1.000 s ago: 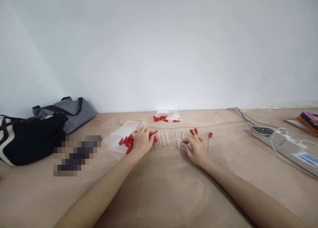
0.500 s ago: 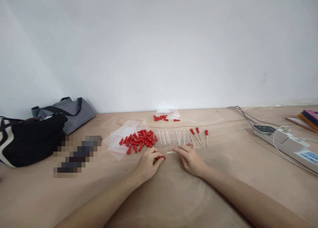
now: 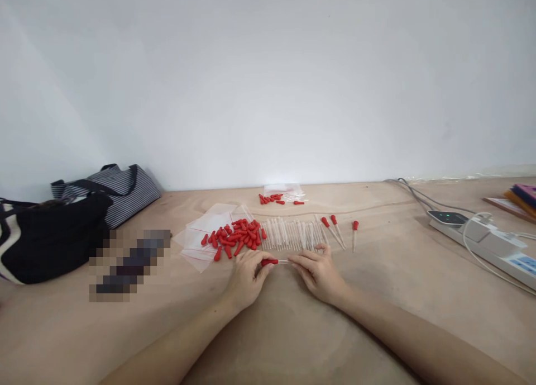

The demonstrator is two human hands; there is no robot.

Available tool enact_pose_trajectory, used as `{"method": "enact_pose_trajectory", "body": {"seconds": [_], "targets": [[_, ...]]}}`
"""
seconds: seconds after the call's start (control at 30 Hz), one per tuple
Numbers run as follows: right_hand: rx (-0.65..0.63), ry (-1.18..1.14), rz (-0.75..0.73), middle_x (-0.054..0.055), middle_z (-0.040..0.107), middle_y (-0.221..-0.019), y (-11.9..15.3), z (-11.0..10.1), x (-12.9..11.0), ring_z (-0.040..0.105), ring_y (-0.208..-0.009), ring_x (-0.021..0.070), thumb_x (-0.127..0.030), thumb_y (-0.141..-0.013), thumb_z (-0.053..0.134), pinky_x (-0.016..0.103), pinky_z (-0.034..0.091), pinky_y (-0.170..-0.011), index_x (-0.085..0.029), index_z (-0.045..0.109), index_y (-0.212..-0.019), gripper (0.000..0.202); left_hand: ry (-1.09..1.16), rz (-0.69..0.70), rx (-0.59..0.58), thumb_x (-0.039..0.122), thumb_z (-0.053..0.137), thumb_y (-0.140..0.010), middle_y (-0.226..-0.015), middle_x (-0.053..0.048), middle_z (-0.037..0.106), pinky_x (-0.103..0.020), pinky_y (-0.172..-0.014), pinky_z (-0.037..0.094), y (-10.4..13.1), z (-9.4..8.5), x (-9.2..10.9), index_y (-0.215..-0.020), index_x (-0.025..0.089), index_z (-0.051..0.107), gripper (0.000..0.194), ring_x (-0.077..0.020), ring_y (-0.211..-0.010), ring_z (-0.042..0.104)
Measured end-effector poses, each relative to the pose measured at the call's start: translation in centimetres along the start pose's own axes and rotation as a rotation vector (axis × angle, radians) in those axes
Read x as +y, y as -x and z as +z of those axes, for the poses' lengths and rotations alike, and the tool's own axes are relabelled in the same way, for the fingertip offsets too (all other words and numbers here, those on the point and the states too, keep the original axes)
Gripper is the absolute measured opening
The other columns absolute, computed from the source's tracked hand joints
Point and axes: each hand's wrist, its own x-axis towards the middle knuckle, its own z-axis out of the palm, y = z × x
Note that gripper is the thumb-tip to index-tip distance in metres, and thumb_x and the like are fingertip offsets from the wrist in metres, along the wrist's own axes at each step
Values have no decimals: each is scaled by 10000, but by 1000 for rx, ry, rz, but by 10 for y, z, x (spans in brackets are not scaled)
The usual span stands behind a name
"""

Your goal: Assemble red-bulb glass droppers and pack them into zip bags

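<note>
Between thumb and fingers, my left hand (image 3: 250, 274) pinches a red rubber dropper bulb (image 3: 270, 261) low over the table. My right hand (image 3: 317, 273) grips a thin clear glass tube (image 3: 283, 261), whose near end meets the bulb's mouth; whether it sits inside I cannot tell. Behind my hands lies a row of glass tubes (image 3: 288, 234) side by side. A heap of red bulbs (image 3: 237, 237) rests left of the row, partly on clear plastic bags (image 3: 201, 233). To the right lie several droppers with red bulbs fitted, one of them a dropper (image 3: 355, 231) set apart.
Farther back are a smaller group of red bulbs (image 3: 270, 198) and a clear bag (image 3: 282, 189) by the wall. A black bag (image 3: 58, 239) and a striped bag (image 3: 129, 192) stand at left. A power strip (image 3: 481, 245) with cables lies right, with a stack of coloured items (image 3: 523, 200) beyond.
My right hand has closed on the glass tube and brought it left, in line with the red bulb. My left hand has turned the bulb toward the tube.
</note>
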Motion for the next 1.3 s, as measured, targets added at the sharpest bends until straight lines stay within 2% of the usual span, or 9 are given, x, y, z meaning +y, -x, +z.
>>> {"method": "enact_pose_trajectory", "body": {"seconds": [0.33,0.63,0.9,1.07,1.17,1.3], "targets": [[43,65,-53,14,636,-755,1,0,-3,550,-681,112,-168,-850,380,352,223,-822,-204,593,-928,230,-110,44,28,252,466,-819,-858,4,654,-352,-803,272,2,1,5,-857,233,593,134,-173,-828,537],[11,-34,-59,-3,603,-698,3,-2,-11,515,-629,99,-157,-842,371,320,239,-780,-194,576,-970,244,-85,20,51,286,455,-826,-815,7,660,-355,-807,267,3,4,7,-827,229,596,152,-170,-797,538],[20,11,-150,-13,588,-670,1,-4,-3,492,-601,93,-161,-824,400,306,225,-732,-206,585,-975,244,-69,56,20,271,442,-830,-797,15,649,-348,-813,266,3,1,11,-804,225,590,158,-159,-796,533],[37,79,-262,-14,567,-647,0,-7,1,491,-607,100,-89,-758,382,291,220,-677,-209,588,-984,329,-26,72,-11,293,417,-841,-779,1,652,-363,-837,258,4,0,11,-786,228,597,199,-165,-788,528],[55,88,-294,-13,556,-628,-1,-8,-1,480,-592,101,-70,-726,372,287,211,-653,-201,595,-968,354,-25,101,3,297,423,-840,-758,6,652,-364,-840,255,5,0,10,-771,231,599,200,-160,-773,530],[43,60,-282,-7,560,-626,-4,-10,-4,470,-581,104,-85,-747,358,285,200,-639,-182,599,-920,312,-27,161,43,263,446,-831,-730,26,644,-357,-842,245,6,1,11,-756,224,585,162,-140,-751,536]]}}
